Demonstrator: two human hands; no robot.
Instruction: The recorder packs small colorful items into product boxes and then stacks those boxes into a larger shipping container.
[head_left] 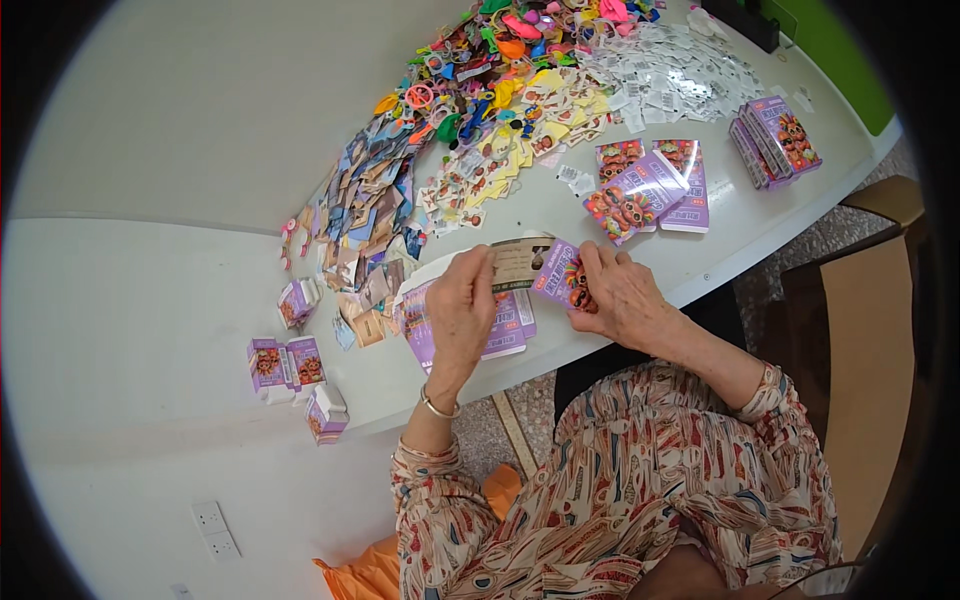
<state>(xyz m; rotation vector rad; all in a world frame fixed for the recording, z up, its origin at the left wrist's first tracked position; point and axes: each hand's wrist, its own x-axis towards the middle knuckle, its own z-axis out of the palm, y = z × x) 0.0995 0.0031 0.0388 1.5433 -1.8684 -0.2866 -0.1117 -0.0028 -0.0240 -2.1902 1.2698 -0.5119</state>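
My left hand (463,305) pinches a printed paper card (515,264) in beige and dark tones. The card's right end meets a small purple carton (553,280) with a cartoon print, and I cannot tell whether it is inside it. My right hand (625,300) is closed round the carton's right side. Under and beside my left hand lie flat purple cartons (505,343) near the table's front edge. Heaped beyond the left hand are folded printed cards (372,190). Behind my right hand, several flat purple cartons (633,200) overlap on the table.
On the white table (560,225) lie heaps of colourful small toys (500,50), yellow picture cards (545,115) and small white sachets (675,75). Filled-out purple boxes (780,140) stand far right; more purple boxes (285,365) sit at the left. A brown chair (865,330) stands at the right.
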